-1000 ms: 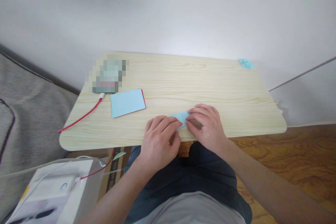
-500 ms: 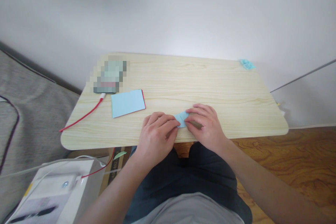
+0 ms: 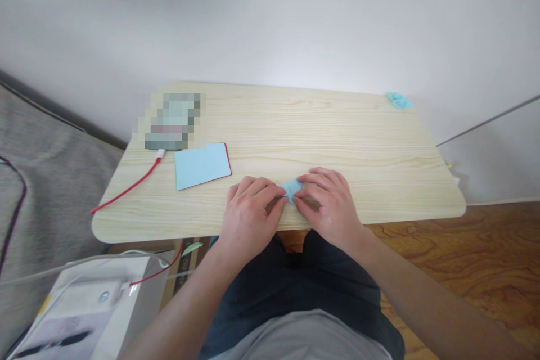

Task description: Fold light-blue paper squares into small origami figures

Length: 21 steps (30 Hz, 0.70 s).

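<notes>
A small folded piece of light blue paper (image 3: 292, 188) lies near the front edge of the pale wooden table (image 3: 295, 124). My left hand (image 3: 248, 216) pinches its left side with curled fingers. Pressed against the paper's right side, my right hand (image 3: 327, 205) has its fingers bent down onto it. Both hands meet over the paper, and most of it is hidden beneath them.
A stack of light blue sheets with a red one beneath (image 3: 202, 165) lies to the left. A blurred device (image 3: 171, 121) with a red cable (image 3: 126, 191) sits at the table's far left. A crumpled blue paper (image 3: 400, 100) rests at the far right corner. A white box (image 3: 84, 304) stands at lower left.
My hands have drawn closer together over the blue paper, and less of it shows now. The view has shifted slightly.
</notes>
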### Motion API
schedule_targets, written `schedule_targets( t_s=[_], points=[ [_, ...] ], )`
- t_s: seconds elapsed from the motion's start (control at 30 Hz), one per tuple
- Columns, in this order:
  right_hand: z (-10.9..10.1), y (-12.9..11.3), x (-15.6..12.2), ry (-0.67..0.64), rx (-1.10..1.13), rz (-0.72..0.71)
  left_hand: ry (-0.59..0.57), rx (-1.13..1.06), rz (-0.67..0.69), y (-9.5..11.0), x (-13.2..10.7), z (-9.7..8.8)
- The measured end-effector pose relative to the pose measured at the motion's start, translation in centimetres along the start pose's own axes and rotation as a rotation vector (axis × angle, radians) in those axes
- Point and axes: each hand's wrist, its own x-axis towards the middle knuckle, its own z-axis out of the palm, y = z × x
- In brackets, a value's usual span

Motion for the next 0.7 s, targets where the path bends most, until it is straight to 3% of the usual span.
schedule_targets(
  t_s=[0.4, 0.7],
  points=[
    [-0.02, 0.13, -0.37, -0.016, 0.017, 0.006, 0.026, 0.038, -0.060, 0.62, 0.60, 0.51],
    [0.35, 0.16, -0.38, 0.010, 0.019, 0.009, -0.024, 0.065, -0.113, 0.85, 0.86, 0.39]
  ],
)
